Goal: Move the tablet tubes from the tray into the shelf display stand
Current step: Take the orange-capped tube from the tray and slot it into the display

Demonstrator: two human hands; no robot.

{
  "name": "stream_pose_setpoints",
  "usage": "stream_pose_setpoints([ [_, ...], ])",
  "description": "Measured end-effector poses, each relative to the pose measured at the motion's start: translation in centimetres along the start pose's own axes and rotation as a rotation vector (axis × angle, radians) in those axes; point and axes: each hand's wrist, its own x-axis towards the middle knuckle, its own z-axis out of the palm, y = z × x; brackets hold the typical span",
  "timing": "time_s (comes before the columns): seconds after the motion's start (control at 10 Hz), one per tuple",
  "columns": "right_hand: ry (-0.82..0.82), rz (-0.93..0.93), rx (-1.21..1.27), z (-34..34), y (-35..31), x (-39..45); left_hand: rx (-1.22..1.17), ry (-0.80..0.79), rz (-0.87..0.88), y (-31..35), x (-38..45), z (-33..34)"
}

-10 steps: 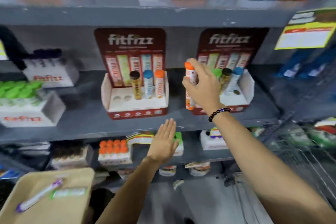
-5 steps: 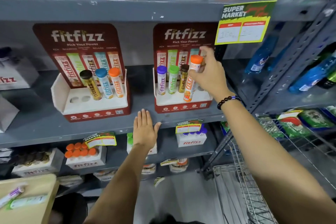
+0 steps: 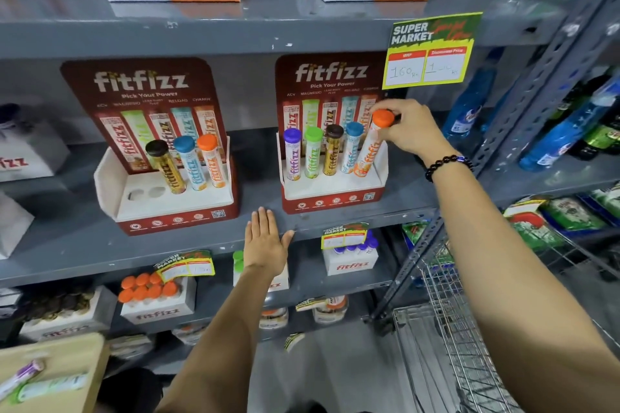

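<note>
Orange-capped tube: far-right slot of the right display stand, foot at or just inside the hole; how deep it sits cannot be told.
Long axis: near upright but leaning, cap up and to the right, foot down and to the left, less upright than its four neighbours.
Right hand: nearer hand, at the tube's upper right; fingertips pinch the tube at and just under the orange cap.
Relation for the coming move: the tube hangs down and to the left from the fingers, so seating it likely calls for righting the cap leftward and pressing down along the axis.
Neighbours: purple, green, brown and blue capped tubes stand just beside it, to its left.
Left hand: flat on the shelf edge, fingers together and extended, thumb spread; holds nothing.
Left display stand: three tubes seated, two holes open at its left.
Tray: lower left, well apart; a purple tube and a green tube lie on their sides.
</note>
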Motion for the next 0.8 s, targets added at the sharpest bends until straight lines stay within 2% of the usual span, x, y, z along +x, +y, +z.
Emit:
stream_pose_setpoints([
  [0.3, 0.193, -0.054, -0.088, 2.2, 1.8, 0.0, 0.006, 0.002, -0.006, 0.0, 0.2, 0.2],
  [0.4, 0.201, -0.056, -0.081, 2.7, 2.5, -0.1, 0.015, 0.011, -0.011, 0.0, 0.2, 0.4],
  [0.8, 0.031, -0.028, -0.22, 3.6, 2.5, 2.1, 0.03, 0.011, -0.022, 0.1, 0.2, 0.4],
])
